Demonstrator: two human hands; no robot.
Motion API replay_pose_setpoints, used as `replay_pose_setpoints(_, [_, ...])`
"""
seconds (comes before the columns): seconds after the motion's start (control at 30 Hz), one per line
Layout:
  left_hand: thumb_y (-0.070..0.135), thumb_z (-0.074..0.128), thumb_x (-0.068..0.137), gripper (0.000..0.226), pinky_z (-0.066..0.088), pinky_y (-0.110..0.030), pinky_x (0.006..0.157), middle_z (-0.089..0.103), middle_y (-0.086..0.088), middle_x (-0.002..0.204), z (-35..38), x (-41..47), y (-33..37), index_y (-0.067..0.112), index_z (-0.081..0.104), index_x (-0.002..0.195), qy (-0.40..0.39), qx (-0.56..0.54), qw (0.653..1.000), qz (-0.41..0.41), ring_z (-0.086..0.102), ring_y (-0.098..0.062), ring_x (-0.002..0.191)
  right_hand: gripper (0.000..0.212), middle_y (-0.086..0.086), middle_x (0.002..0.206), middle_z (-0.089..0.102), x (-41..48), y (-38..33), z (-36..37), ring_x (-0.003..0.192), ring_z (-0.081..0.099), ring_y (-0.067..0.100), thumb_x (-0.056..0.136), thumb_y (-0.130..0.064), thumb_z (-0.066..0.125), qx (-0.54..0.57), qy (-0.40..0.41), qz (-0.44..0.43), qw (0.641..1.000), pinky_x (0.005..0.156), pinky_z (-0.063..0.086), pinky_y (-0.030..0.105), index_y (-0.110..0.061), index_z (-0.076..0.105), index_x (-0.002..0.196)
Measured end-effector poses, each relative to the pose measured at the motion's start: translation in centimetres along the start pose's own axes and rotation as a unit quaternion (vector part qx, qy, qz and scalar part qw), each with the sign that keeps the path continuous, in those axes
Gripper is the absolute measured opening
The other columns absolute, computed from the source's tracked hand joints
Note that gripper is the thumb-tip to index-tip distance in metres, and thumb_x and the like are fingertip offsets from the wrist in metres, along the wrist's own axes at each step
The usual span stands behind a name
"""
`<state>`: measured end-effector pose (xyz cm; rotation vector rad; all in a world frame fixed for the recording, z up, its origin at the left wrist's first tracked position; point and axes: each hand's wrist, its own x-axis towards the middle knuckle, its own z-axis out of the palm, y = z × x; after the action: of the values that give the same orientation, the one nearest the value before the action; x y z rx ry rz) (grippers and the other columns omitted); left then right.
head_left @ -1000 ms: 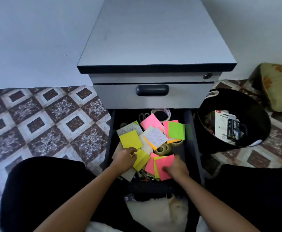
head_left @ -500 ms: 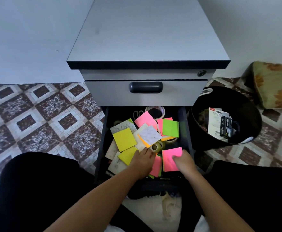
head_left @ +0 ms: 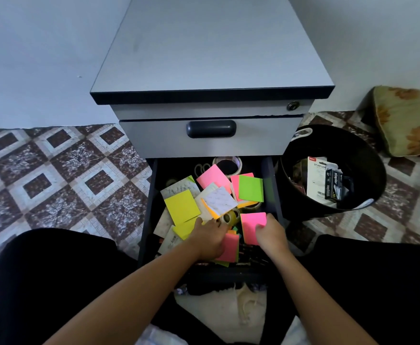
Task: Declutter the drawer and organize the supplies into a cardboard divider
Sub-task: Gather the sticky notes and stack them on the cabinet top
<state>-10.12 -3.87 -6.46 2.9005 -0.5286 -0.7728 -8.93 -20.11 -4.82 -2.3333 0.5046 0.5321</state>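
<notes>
The bottom drawer [head_left: 151, 207] of a grey cabinet [head_left: 204, 58] is pulled out and full of loose supplies. Yellow sticky notes [head_left: 182, 206], pink ones [head_left: 212, 178], a green pad [head_left: 251, 188] and a white pad [head_left: 220, 200] overlap in a pile. A large tape roll [head_left: 227, 165] and scissors [head_left: 202, 168] lie at the back. A small yellowish tape roll [head_left: 230, 217] sits in the middle. My left hand [head_left: 210, 236] lies on the pile over a pink pad [head_left: 229, 247], fingertips beside the small roll. My right hand [head_left: 271, 232] pinches another pink pad [head_left: 252, 224] by its right edge.
The upper drawer with its dark handle [head_left: 211, 129] is closed. A black bin [head_left: 333, 135] to the right of the drawer holds a stapler box [head_left: 328, 180]. A floral cushion [head_left: 408, 120] lies at the far right. Patterned floor tiles [head_left: 54, 175] spread to the left. A white cloth [head_left: 228, 312] lies in my lap.
My left hand moved right from the yellow notes onto the pile near the small tape roll. My right hand shifted the pink pad rightward and up toward the drawer's right side.
</notes>
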Motion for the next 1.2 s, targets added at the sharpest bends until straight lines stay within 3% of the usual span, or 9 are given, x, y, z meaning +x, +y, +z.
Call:
replay_pose_setpoints(0.17, [0.021,0.044,0.092,0.038,0.032,-0.037,0.099,0.061,-0.01,0.114,-1.9,-0.4,-1.0,0.016,0.041,0.129,0.023,-0.199,0.977,-0.074,0.056,-0.026,0.105,0.035,0.02,0.111,0.059,-0.1,-1.0,-1.6,0.098,0.058,0.032,0.091,-0.005,0.041,0.071,0.012,-0.035,0.997,0.07,0.036,0.028,0.0,0.044,0.126])
replay_pose_setpoints(0.3, [0.008,0.045,0.093,0.031,0.042,-0.03,0.076,0.058,-0.013,0.111,-3.7,-0.7,-1.9,0.005,0.051,0.124,0.071,-0.424,0.895,-0.118,0.053,-0.022,0.091,0.018,0.01,0.094,0.055,-0.3,-2.2,-3.2,0.08,0.052,0.022,0.09,-0.006,0.045,0.247,0.004,-0.015,0.969,0.062,0.038,0.029,-0.007,0.05,0.108])
replay_pose_setpoints(0.4, [0.005,0.042,0.093,0.032,0.042,-0.03,0.078,0.056,-0.009,0.109,-4.7,-1.0,-2.0,0.004,0.049,0.125,0.1,-0.529,0.829,-0.149,0.052,-0.022,0.094,0.008,0.007,0.09,0.06,-1.0,-3.0,-4.1,0.08,0.056,0.022,0.092,-0.008,0.049,0.399,-0.048,0.043,0.915,0.066,0.044,0.029,-0.012,0.053,0.098])
replay_pose_setpoints(0.67, [0.007,0.032,0.098,0.021,0.044,-0.034,0.073,0.055,-0.009,0.096,-9.5,-2.0,-0.3,0.01,0.051,0.105,0.164,-0.704,0.684,-0.096,0.053,-0.019,0.083,0.011,0.008,0.086,0.061,-2.0,-6.9,-3.8,0.078,0.057,0.021,0.093,-0.008,0.048,0.494,-0.111,0.029,0.862,0.071,0.046,0.035,-0.014,0.056,0.088])
replay_pose_setpoints(0.8, [0.022,0.03,0.102,0.026,0.04,-0.028,0.068,0.054,-0.003,0.088,-12.4,-2.8,0.9,0.011,0.054,0.1,0.208,-0.635,0.74,-0.08,0.05,-0.016,0.081,0.015,0.012,0.088,0.06,-2.4,-8.9,-5.3,0.078,0.057,0.024,0.09,0.0,0.049,0.474,-0.053,-0.056,0.877,0.074,0.045,0.039,-0.013,0.054,0.086])
replay_pose_setpoints(0.93, [0.015,0.033,0.101,0.028,0.03,-0.026,0.068,0.046,0.001,0.076,-16.2,-3.0,1.5,0.0,0.056,0.097,0.289,-0.524,0.8,-0.053,0.041,-0.015,0.08,0.024,0.013,0.101,0.06,-2.3,-11.1,-8.4,0.085,0.058,0.025,0.089,-0.001,0.053,0.455,-0.009,-0.101,0.885,0.074,0.048,0.037,-0.007,0.05,0.112])
replay_pose_setpoints(1.03, [0.006,0.041,0.095,0.02,0.038,-0.027,0.067,0.058,-0.001,0.082,-20.2,-2.5,1.2,0.006,0.059,0.102,0.334,-0.48,0.811,-0.017,0.049,-0.015,0.079,0.027,0.01,0.097,0.061,-2.2,-13.8,-11.9,0.082,0.059,0.02,0.09,0.003,0.051,0.449,0.002,-0.179,0.876,0.075,0.048,0.035,-0.006,0.051,0.115])
replay_pose_setpoints(1.13, [0.002,0.045,0.088,0.037,0.046,-0.029,0.078,0.066,-0.01,0.1,-24.8,-1.9,1.0,0.007,0.056,0.123,0.389,-0.46,0.798,0.001,0.058,-0.021,0.086,0.026,0.009,0.107,0.063,-1.8,-16.6,-15.9,0.097,0.059,0.023,0.088,-0.003,0.056,0.392,0.045,-0.248,0.885,0.087,0.048,0.038,-0.015,0.054,0.111])
replay_pose_setpoints(1.2, [0.003,0.044,0.087,0.038,0.044,-0.025,0.07,0.063,-0.005,0.095,-27.8,-1.2,1.4,0.011,0.058,0.121,0.405,-0.453,0.794,0.004,0.055,-0.018,0.082,0.027,0.008,0.108,0.062,-1.1,-18.4,-18.3,0.098,0.058,0.022,0.088,-0.005,0.057,0.365,0.068,-0.276,0.886,0.084,0.048,0.035,-0.015,0.055,0.112])
